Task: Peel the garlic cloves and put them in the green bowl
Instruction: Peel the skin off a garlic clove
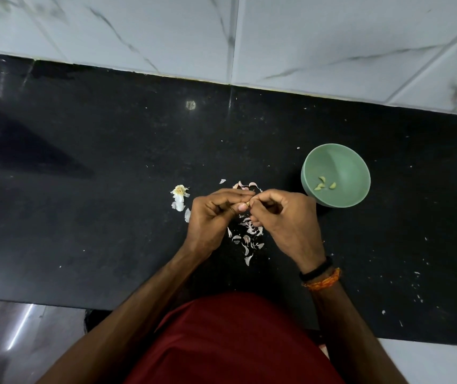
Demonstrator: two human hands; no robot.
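While the left hand (216,214) is pinching a garlic clove (247,204), the right hand (285,214) is picking at its skin — probably half-peeled. Green bowl (340,159) is holding three peeled cloves (324,184); bulb remnant (179,196) is waiting — more left.

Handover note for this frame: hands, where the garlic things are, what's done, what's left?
Left hand and right hand both pinch one small garlic clove between them, mid-peel, above the black counter.
Green bowl to the right holds a few peeled cloves.
Loose skins lie under the hands; the bulb remnant sits to the left.
Left: finish this clove, drop it in the bowl.
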